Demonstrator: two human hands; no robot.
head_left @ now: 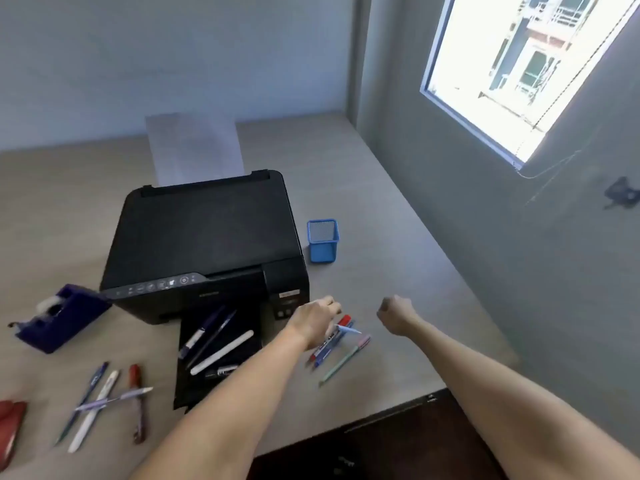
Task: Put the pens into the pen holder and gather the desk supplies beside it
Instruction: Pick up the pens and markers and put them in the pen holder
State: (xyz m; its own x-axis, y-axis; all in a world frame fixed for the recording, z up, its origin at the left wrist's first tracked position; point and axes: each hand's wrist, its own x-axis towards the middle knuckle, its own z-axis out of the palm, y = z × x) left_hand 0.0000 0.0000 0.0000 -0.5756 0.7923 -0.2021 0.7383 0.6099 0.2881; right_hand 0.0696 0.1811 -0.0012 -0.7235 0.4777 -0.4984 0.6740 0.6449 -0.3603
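Note:
The blue mesh pen holder (pixel 322 242) stands empty on the desk, right of the printer. My left hand (pixel 313 322) hovers with curled fingers over a red marker (pixel 344 321), a blue marker (pixel 329 349), a pale blue pen (pixel 349 329) and a green pen (pixel 341 363), which lie on the desk. To their right my right hand (pixel 394 315) is a fist holding nothing. Several pens (pixel 216 342) rest on the printer's output tray. Several more pens (pixel 104 400) lie crossed at front left.
A black printer (pixel 204 237) with paper (pixel 195 147) in its feeder fills the desk's middle. A dark blue tape dispenser (pixel 59 318) sits at left, a red stapler (pixel 10 427) at the left edge. The wall and a window (pixel 512 64) bound the right side.

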